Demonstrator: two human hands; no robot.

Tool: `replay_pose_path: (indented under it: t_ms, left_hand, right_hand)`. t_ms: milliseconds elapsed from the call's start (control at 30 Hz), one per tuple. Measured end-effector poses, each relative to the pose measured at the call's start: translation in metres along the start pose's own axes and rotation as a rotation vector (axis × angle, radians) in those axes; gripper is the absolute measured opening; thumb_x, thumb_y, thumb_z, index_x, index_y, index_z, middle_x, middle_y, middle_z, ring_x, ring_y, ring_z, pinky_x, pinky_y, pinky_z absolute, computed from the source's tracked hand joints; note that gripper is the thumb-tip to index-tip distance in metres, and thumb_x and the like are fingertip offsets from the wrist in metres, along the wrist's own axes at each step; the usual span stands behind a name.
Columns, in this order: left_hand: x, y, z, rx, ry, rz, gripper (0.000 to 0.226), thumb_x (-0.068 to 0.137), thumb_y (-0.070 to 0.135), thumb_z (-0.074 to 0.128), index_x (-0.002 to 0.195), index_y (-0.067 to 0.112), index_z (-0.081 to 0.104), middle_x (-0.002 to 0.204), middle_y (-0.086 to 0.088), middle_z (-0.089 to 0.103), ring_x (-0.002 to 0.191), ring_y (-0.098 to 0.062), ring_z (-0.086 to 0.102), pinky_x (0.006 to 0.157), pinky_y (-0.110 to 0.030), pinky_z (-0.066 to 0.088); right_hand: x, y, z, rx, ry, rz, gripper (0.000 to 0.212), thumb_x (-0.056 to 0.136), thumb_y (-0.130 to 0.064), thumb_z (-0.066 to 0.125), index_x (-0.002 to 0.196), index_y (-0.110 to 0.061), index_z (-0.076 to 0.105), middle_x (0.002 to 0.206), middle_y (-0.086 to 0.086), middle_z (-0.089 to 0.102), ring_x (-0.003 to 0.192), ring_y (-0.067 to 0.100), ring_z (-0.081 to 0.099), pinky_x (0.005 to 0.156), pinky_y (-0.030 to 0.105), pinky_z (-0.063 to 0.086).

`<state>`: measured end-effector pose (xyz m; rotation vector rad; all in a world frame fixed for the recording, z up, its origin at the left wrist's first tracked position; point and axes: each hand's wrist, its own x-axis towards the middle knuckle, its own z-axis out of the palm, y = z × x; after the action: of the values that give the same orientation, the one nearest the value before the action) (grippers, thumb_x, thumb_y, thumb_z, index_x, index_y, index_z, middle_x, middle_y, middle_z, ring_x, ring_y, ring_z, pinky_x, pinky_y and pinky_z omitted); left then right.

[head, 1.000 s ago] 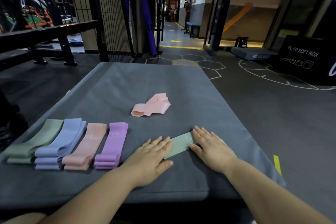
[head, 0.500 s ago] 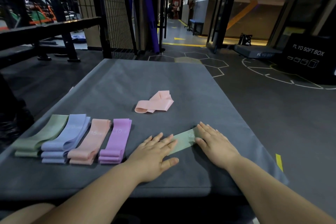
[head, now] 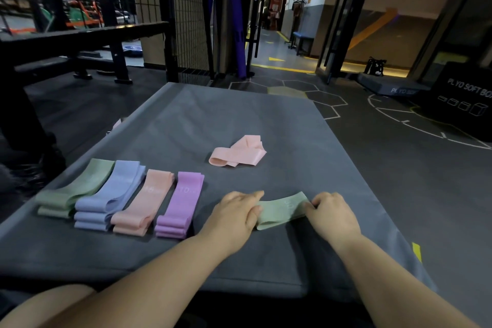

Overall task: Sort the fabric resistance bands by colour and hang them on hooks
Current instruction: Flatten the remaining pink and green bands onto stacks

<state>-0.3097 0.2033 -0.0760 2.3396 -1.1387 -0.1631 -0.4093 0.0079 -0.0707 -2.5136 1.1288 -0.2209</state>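
A loose green band [head: 282, 210] lies flat near the front of the grey mat [head: 239, 114]. My left hand [head: 235, 217] pinches its left end and my right hand [head: 331, 214] pinches its right end, fingers curled over the fabric. To the left sit sorted stacks in a row: green bands [head: 72, 190], blue bands [head: 111, 194], peach bands [head: 145, 201] and purple bands [head: 182, 202]. A crumpled peach band [head: 238, 152] lies alone farther back on the mat.
A wire mesh panel [head: 186, 13] stands behind the mat's far edge. A dark bench [head: 80, 34] is at the back left. A black plyo soft box [head: 466, 96] sits on the floor at the right. The mat drops off to dark floor on both sides.
Both hands lay flat on the green band's ends before. Now their fingers are curled and pinch those ends, and more of the band shows between them.
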Motion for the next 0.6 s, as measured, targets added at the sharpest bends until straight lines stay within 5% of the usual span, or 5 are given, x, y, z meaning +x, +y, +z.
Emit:
replay_pose_path:
  t_ms: [167,333,467,600]
  left_hand:
    - [0.007,-0.001,0.000,0.062,0.105,-0.127,0.018,0.093,0.037,0.051,0.103,0.025,0.059,0.109,0.011,0.060,0.109,-0.018,0.045,0.089,-0.028,0.039]
    - [0.008,0.005,-0.007,-0.057,0.056,-0.219,0.010,0.087,0.032,0.054,0.093,0.025,0.052,0.102,0.006,0.059,0.099,-0.018,0.052,0.076,-0.030,0.042]
    - [0.009,0.008,-0.017,-0.168,-0.029,-0.273,0.007,0.087,0.029,0.053,0.085,0.026,0.046,0.091,0.008,0.058,0.081,-0.013,0.054,0.062,-0.027,0.038]
    - [0.003,0.008,-0.029,-0.293,-0.045,-0.286,0.012,0.085,0.028,0.056,0.079,0.028,0.045,0.077,0.011,0.056,0.063,-0.006,0.048,0.052,-0.023,0.034]
  right_hand:
    - [0.001,-0.002,-0.006,0.119,-0.010,0.033,0.011,0.089,-0.034,0.058,0.085,-0.024,0.056,0.088,-0.004,0.057,0.083,0.021,0.055,0.069,0.030,0.041]
    - [0.002,-0.005,-0.011,0.305,-0.013,0.009,0.010,0.091,-0.029,0.058,0.092,-0.020,0.053,0.087,-0.003,0.061,0.083,0.019,0.056,0.068,0.032,0.039]
    - [0.002,-0.013,-0.011,0.617,0.016,0.025,0.008,0.092,-0.021,0.060,0.092,-0.016,0.054,0.084,0.002,0.065,0.076,0.019,0.064,0.073,0.035,0.052]
    - [0.003,-0.024,-0.013,0.842,0.031,0.031,0.004,0.094,-0.013,0.059,0.092,-0.012,0.055,0.082,0.007,0.063,0.067,0.017,0.061,0.063,0.029,0.052]
